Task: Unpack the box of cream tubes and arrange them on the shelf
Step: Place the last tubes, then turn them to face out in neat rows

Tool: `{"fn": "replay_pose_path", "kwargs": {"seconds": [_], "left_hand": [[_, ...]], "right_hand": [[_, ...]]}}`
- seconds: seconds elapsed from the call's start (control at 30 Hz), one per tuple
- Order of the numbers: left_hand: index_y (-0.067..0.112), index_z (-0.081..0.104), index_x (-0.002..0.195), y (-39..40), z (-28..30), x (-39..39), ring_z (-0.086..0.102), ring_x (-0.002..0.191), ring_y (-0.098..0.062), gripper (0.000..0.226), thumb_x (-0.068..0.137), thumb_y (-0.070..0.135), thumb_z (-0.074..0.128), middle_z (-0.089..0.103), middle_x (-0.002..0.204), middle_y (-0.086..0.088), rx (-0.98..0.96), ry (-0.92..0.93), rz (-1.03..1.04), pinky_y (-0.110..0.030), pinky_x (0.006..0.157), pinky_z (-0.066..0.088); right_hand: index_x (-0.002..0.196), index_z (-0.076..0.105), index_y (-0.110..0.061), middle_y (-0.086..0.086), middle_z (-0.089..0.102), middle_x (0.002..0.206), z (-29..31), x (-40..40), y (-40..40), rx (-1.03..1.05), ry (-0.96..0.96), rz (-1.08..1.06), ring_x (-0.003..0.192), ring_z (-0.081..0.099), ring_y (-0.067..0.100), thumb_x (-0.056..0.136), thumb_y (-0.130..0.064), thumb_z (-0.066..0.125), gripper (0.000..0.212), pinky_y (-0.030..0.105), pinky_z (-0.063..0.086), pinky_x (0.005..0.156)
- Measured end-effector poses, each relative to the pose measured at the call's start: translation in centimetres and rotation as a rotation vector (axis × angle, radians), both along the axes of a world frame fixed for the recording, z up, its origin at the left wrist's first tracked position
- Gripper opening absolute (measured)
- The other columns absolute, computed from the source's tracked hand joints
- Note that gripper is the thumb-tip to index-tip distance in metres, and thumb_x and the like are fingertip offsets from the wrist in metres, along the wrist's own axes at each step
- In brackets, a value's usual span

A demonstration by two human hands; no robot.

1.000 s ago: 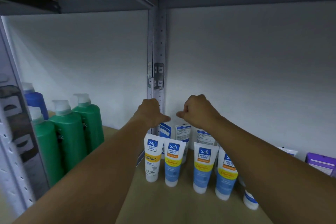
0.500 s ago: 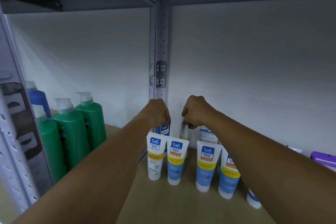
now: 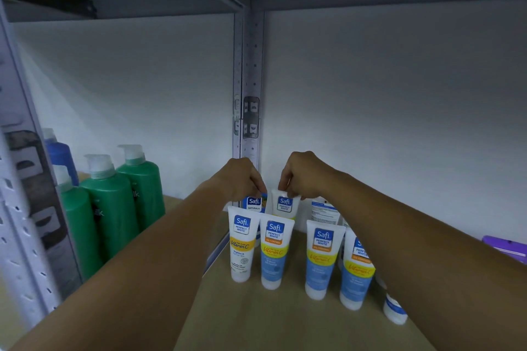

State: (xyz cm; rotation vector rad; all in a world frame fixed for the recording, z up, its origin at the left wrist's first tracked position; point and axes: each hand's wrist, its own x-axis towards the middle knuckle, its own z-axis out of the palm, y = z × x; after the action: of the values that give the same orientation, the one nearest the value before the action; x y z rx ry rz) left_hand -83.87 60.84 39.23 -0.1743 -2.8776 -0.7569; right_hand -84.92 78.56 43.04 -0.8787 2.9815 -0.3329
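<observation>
Several white-and-blue Safi cream tubes stand cap-down on the tan shelf board (image 3: 256,319). The front row runs from a white tube (image 3: 241,245) through blue ones (image 3: 274,253) (image 3: 321,259) (image 3: 356,271). Behind them, my left hand (image 3: 241,179) pinches the top of a blue back-row tube (image 3: 253,204). Beside it my right hand (image 3: 303,177) grips the crimped top of a white back-row tube (image 3: 285,205). Both tubes face forward. Another tube (image 3: 325,212) stands further right with its back label showing. No box is in view.
Green pump bottles (image 3: 139,194) (image 3: 107,216) and a blue one (image 3: 61,157) stand on the neighbouring shelf to the left, past a grey metal upright (image 3: 249,80). A purple pack (image 3: 507,248) lies at the right edge. A fallen tube (image 3: 395,312) pokes out under my right forearm.
Both hands came down from closed fists above the back row and took hold of two tubes. Those tubes turned from their back labels to the Safi logos facing forward.
</observation>
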Motion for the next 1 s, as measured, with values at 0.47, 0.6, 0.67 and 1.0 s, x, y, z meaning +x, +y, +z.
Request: {"fn": "replay_pose_path", "kwargs": {"seconds": [0.47, 0.6, 0.67, 1.0], "left_hand": [[0.011, 0.072, 0.115, 8.6, 3.5, 0.0, 0.067, 0.09, -0.007, 0.034, 0.082, 0.006, 0.077, 0.073, 0.108, -0.002, 0.073, 0.068, -0.202, -0.009, 0.077, 0.048], [0.01, 0.072, 0.115, 11.2, 2.6, -0.4, 0.069, 0.093, -0.01, 0.036, 0.081, 0.002, 0.078, 0.074, 0.106, -0.003, -0.042, 0.036, -0.268, -0.017, 0.083, 0.052], [0.008, 0.073, 0.113, 11.7, 2.2, -0.6, 0.071, 0.093, -0.013, 0.033, 0.082, -0.004, 0.073, 0.074, 0.105, -0.006, -0.101, 0.028, -0.289, -0.02, 0.084, 0.055], [0.012, 0.08, 0.098, 12.2, 2.0, -1.5, 0.071, 0.084, -0.01, 0.029, 0.08, -0.008, 0.07, 0.078, 0.097, -0.004, -0.226, 0.094, -0.308, -0.03, 0.084, 0.059]], "right_hand": [[0.102, 0.076, -0.013, 0.003, 0.073, 0.102, 1.8, 0.0, 9.6, -0.05, 0.03, -0.136, 0.091, 0.067, 0.015, 0.072, -0.018, 0.085, 0.032, 0.028, 0.054, 0.087], [0.101, 0.076, -0.013, 0.002, 0.074, 0.1, 1.4, 0.7, 12.4, 0.058, -0.015, -0.132, 0.09, 0.067, 0.015, 0.07, -0.019, 0.086, 0.033, 0.029, 0.055, 0.085], [0.102, 0.077, -0.013, 0.002, 0.074, 0.101, 0.9, 0.8, 13.0, 0.081, -0.008, -0.117, 0.09, 0.068, 0.015, 0.072, -0.015, 0.085, 0.031, 0.028, 0.055, 0.085], [0.103, 0.077, -0.009, 0.008, 0.074, 0.104, -0.2, 0.5, 13.5, 0.06, 0.083, -0.013, 0.088, 0.07, 0.02, 0.08, -0.002, 0.076, 0.024, 0.032, 0.056, 0.09]]}}
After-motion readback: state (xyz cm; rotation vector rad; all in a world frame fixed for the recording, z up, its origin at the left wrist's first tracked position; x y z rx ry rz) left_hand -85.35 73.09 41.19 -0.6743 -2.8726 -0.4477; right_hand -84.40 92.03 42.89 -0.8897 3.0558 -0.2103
